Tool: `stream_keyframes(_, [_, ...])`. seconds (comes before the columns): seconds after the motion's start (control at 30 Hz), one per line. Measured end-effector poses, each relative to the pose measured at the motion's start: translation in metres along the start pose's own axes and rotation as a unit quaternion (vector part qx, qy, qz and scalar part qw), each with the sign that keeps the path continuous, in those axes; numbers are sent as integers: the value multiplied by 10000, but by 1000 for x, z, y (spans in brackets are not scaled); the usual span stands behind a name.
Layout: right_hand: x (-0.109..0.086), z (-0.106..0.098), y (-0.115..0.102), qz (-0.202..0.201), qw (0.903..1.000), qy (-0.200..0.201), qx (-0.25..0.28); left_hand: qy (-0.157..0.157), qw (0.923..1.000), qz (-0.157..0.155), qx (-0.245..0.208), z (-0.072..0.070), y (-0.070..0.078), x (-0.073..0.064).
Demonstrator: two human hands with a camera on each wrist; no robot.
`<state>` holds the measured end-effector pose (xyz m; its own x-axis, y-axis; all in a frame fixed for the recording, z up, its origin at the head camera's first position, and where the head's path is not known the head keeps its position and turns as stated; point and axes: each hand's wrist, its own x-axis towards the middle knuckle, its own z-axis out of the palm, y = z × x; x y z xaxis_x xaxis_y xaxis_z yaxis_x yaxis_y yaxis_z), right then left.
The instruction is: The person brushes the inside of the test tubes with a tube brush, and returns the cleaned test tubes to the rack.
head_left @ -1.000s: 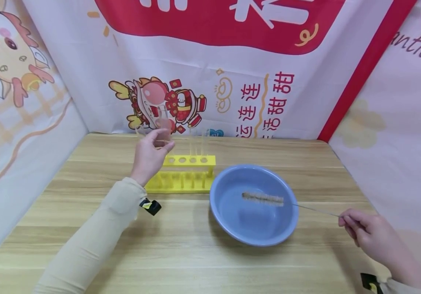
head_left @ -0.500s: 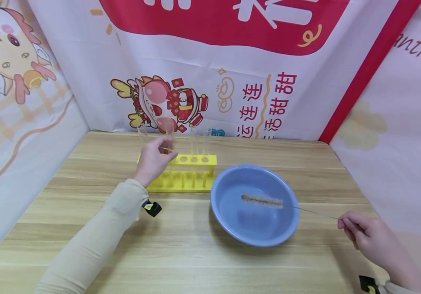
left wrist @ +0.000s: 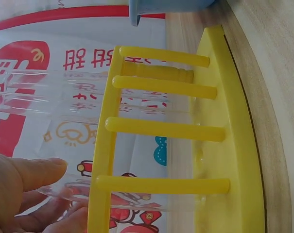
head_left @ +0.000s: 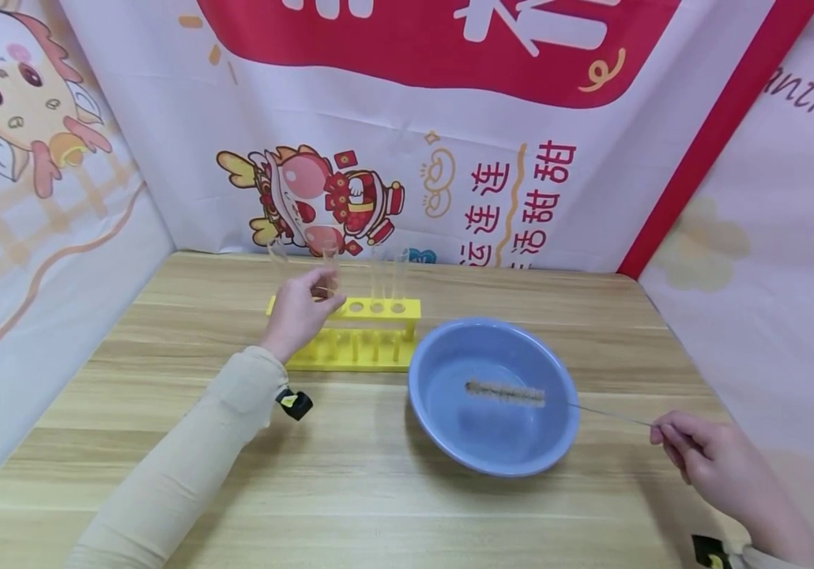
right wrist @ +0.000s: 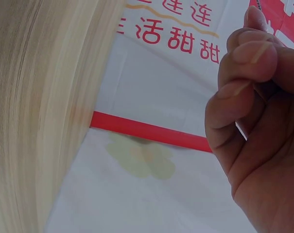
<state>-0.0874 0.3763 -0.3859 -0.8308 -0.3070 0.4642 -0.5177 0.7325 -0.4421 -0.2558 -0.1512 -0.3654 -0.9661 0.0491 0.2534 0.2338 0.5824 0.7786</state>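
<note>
My left hand [head_left: 298,314] is at the left part of a yellow test tube rack [head_left: 360,365]. Its thumb and fingers curl round the upper part of a clear test tube [left wrist: 71,193], which stands in the rack; the left wrist view shows its lower end between the rack's pegs. Other clear test tubes [head_left: 399,276] stand upright at the rack's right end, and one [head_left: 278,261] at its left. My right hand [head_left: 709,462] pinches the thin wire handle of a test tube brush [head_left: 505,393]. The bristled head hangs over a blue basin [head_left: 490,452].
The basin sits just right of the rack on a wood-grain table [head_left: 350,490]. A printed cloth [head_left: 592,205] rises behind the table's back edge, with more cloth at both sides. Black straps [head_left: 295,404] are on both wrists.
My left hand has come down with the test tube, which now sits lower in the rack. The right hand and brush have barely moved.
</note>
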Motion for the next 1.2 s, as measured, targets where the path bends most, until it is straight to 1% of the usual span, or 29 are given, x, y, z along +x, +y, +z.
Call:
stream_keyframes(0.13, [-1,1,0,1,10000,-5,-6,-44,9996,-87,264,-4,5,-7])
stream_keyframes(0.17, [-1,1,0,-3,10000,-3,-24,-12,9993,-76,359,-6,7,-10])
stream_keyframes(0.23, [0,1,-1,2,10000,4,-89,142,9988,49,472,-8,13,-18])
stream_keyframes(0.3, [0,2,-1,23,9998,15,-213,389,9975,312,503,-10,22,-27])
stream_keyframes(0.37, [1,1,-2,95,9994,3,-332,604,9944,727,473,-10,32,-37])
stream_keyframes(0.4, [1,1,-2,153,9991,-13,-391,656,9925,943,426,-9,37,-41])
stream_keyframes(0.43, [1,1,-2,187,9988,-22,-456,666,9907,1121,393,-7,41,-45])
stream_keyframes(0.5, [2,1,-3,311,9981,-67,-528,536,9886,1389,230,-3,49,-51])
stream_keyframes(0.57, [3,3,-4,314,9978,-82,-576,289,9886,1481,33,4,53,-52])
stream_keyframes(0.6, [4,4,-5,309,9978,-85,-575,152,9893,1450,-70,8,54,-51])
stream_keyframes(0.67, [5,6,-6,282,9980,-90,-563,-99,9916,1268,-227,15,54,-48])
stream_keyframes(0.73, [6,8,-7,201,9981,-78,-581,-279,9939,1017,-310,21,53,-42])
stream_keyframes(0.8, [8,9,-7,143,9978,-79,-645,-391,9957,764,-349,27,51,-36])
stream_keyframes(0.83, [9,9,-7,103,9976,-85,-683,-428,9963,638,-387,29,51,-33])
stream_keyframes(0.93, [12,10,-8,-52,9966,-82,-820,-490,9966,411,-522,35,47,-24])
stream_keyframes(1.07, [15,12,-8,-101,9954,-147,-946,-528,9954,245,-759,43,43,-14])
stream_keyframes(1.2, [18,15,-10,-80,9920,-198,-1245,-528,9952,43,-828,51,38,-6])
